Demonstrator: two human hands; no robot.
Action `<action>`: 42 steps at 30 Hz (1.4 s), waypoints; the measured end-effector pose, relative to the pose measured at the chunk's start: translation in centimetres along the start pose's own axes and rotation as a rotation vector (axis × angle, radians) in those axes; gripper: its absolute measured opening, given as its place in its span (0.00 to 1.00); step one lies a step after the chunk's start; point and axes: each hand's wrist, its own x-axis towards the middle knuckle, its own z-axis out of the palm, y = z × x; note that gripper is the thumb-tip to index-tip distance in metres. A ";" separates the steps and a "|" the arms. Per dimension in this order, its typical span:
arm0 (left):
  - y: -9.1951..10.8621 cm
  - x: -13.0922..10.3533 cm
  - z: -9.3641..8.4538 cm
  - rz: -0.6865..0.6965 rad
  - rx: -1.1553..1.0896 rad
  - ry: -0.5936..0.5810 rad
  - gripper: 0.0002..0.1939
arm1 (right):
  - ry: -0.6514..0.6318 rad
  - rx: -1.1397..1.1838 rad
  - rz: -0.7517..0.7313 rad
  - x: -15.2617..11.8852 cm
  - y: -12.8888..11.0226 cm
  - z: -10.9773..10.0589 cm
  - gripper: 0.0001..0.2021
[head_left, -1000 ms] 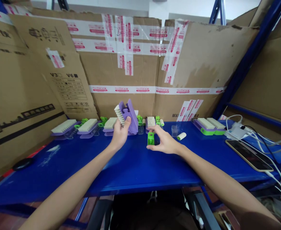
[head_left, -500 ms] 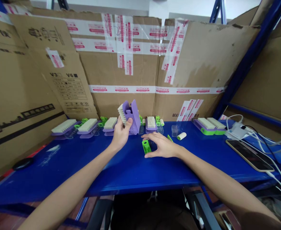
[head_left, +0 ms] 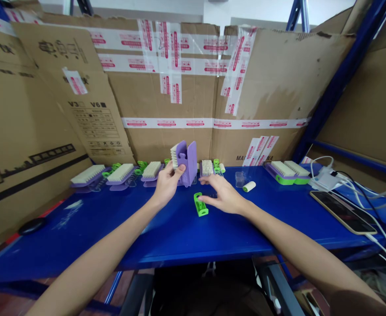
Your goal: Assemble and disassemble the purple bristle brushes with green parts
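Observation:
My left hand (head_left: pixel 167 184) is closed round a purple brush (head_left: pixel 188 166), which it holds tilted above the table with its cream bristles facing left. Bare purple plates of the brush face right. My right hand (head_left: pixel 224 195) is open, thumb and fingers apart, with nothing visible in them. Just by its thumb lies a green plastic frame (head_left: pixel 202 210) on the table. A small white roller with a green end (head_left: pixel 249 186) rests to the right of this hand. Behind it is a clear plastic piece (head_left: pixel 240 179).
Along the cardboard wall (head_left: pixel 166 101) stand several purple brushes (head_left: pixel 121 172) with green and clear parts. Two green-edged brushes (head_left: pixel 283 171) sit at the back right. A phone (head_left: pixel 342 211) with white cables lies on the right of the blue table (head_left: pixel 166 243). A black round object (head_left: pixel 32 225) lies far left.
The brush in my left hand has turned more upright and shifted slightly right. My right hand has drawn up and back from the green frame, which now shows more fully.

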 end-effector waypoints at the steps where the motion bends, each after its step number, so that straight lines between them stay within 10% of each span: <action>1: 0.1 0.0 0.1 0.002 -0.016 -0.021 0.31 | 0.057 -0.008 0.017 0.1 0.0 -0.1 0.27; 10: 1.3 -0.6 0.6 0.038 -0.023 -0.214 0.22 | 0.271 0.115 0.132 0.2 -0.3 0.1 0.35; 19: 1.6 -0.6 0.8 -0.010 -0.133 -0.180 0.21 | 0.350 0.271 0.232 0.2 -0.7 0.9 0.45; 35: 1.1 -1.7 1.1 0.119 -0.006 -0.118 0.25 | 0.323 0.324 0.303 0.5 -0.5 0.2 0.34; 42: 0.9 -1.9 0.8 0.235 0.217 -0.243 0.43 | 0.325 0.297 0.273 0.4 -0.5 0.1 0.34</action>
